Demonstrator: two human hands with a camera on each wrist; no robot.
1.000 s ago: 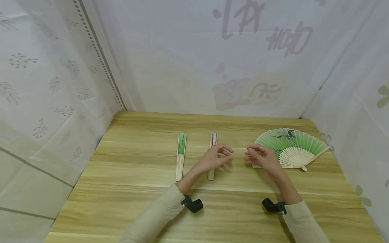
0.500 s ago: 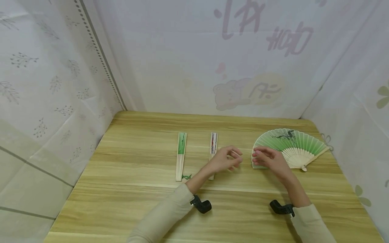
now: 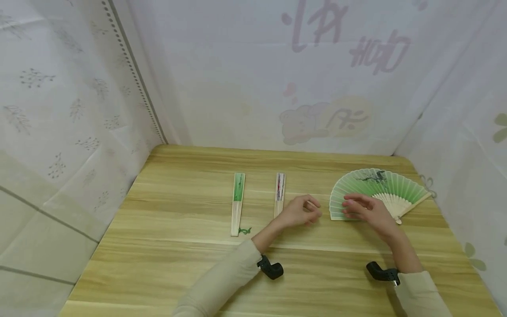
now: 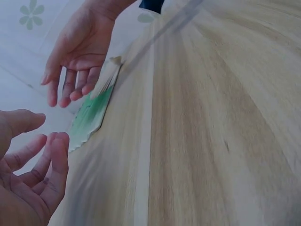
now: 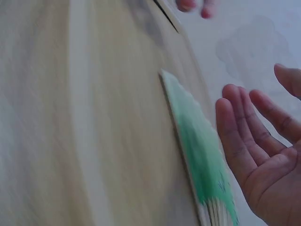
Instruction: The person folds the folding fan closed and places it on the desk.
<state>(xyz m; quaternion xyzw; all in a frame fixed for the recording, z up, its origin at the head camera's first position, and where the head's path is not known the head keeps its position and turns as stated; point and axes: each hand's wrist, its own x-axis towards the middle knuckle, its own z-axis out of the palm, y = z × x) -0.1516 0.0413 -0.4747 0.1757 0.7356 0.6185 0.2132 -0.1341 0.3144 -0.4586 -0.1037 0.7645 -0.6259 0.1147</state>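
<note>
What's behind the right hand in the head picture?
Behind the right hand lie part of the spread green fan and some wooden table. The fan's curved edge shows; the patch the hand covers is hidden.

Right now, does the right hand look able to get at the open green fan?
Probably yes: the right hand holds nothing and appears to hover over the open green fan, with no object between them; the left hand is clear of it.

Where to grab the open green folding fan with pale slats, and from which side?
Probably pinch its narrow pivot end from the near right: the fan lies spread, its slats converge there, and the pleated green leaf spreads away.
</note>
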